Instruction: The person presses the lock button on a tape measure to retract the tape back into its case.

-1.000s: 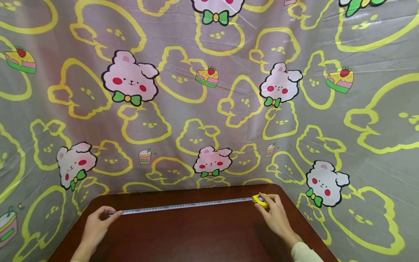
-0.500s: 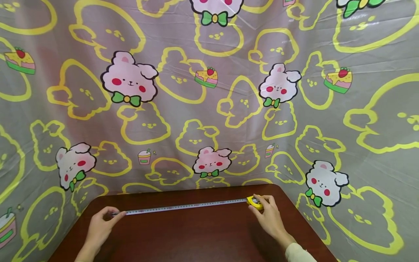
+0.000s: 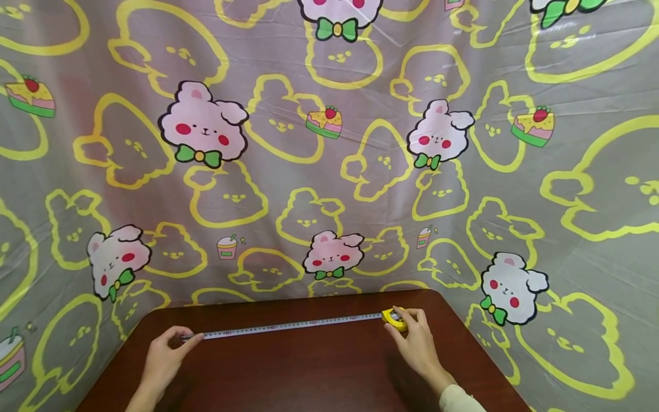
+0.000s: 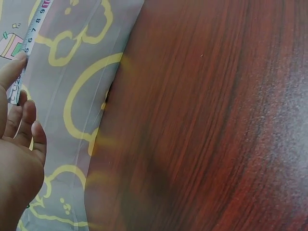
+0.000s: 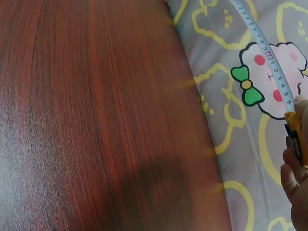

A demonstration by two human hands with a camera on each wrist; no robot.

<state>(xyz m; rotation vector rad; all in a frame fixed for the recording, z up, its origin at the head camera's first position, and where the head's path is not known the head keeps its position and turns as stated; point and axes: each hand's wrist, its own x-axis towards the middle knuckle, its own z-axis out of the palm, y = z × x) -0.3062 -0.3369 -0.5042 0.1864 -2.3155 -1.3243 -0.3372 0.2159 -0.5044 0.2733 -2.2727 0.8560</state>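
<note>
A yellow tape measure is in my right hand, gripped between thumb and fingers. Its white blade runs out to the left in a nearly straight line. At the blade's free end, my left hand pinches it between thumb and index finger. From the left wrist, the blade shows black numbers near the fingertips, and the other fingers of the left hand curl loosely below. The right wrist view has the case at its right edge, partly hidden by the right hand.
Beneath both hands lies a dark reddish-brown wooden table with rounded far corners. A grey curtain printed with yellow outlines and white rabbit faces hangs behind the table and along both sides.
My right hand has moved left with the tape measure, and my left hand has shifted a little right. The stretch of blade between them is shorter.
</note>
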